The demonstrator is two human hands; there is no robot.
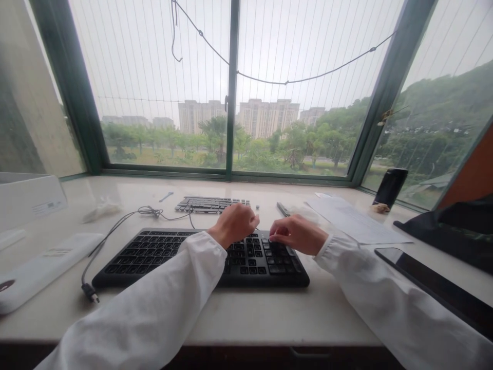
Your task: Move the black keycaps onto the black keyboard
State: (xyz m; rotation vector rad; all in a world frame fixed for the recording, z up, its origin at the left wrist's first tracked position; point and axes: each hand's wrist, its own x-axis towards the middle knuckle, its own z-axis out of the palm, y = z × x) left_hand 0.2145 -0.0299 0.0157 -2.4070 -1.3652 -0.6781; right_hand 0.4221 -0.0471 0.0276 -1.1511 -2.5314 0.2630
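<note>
A black keyboard (154,252) lies on the white desk in front of me. Most of its left and middle key positions show bare square sockets, while dark keycaps sit on the number pad (283,262) at its right end. My left hand (235,225) is closed above the keyboard's upper middle; whatever it may hold is hidden. Over the top of the number pad, my right hand (298,234) has its thumb and fingers pinched together, and I cannot make out anything between them. Behind the keyboard, loose keycaps (210,204) lie in rows.
A cable with a USB plug (90,293) curls at the left. White boxes (46,267) stand beyond it. Paper sheets (354,218), a phone (431,282), a dark cylinder (391,189) and black cloth (458,226) are at the right. A small blue tool (166,196) lies near the window.
</note>
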